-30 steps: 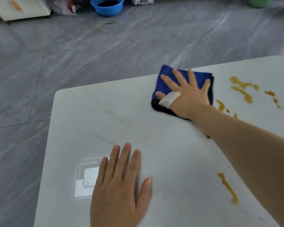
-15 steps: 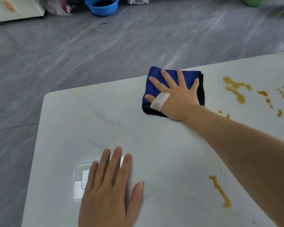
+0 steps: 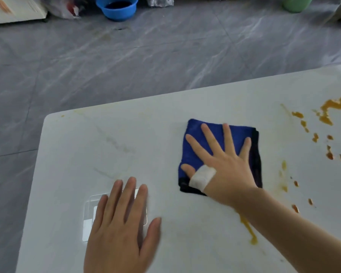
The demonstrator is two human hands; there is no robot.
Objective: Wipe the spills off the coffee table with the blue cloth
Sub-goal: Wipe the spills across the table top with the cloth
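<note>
While lying flat, blue cloth (image 3: 197,154) tilts slightly clockwise.

The floor (image 3: 165,62) is grey with pale marble-like streaks and thin joint lines, lit evenly by soft daylight, with a faint brownish stain near the top centre. Along the far edge stand a blue plastic basin (image 3: 117,7) holding dark liquid, a crumpled plastic bag (image 3: 64,7) to its left, a white cabinet (image 3: 12,10) with an orange smear at the top left corner, and a green container (image 3: 296,3) at the top right. Another crumpled wrapper (image 3: 159,1) lies just right of the basin.
</note>
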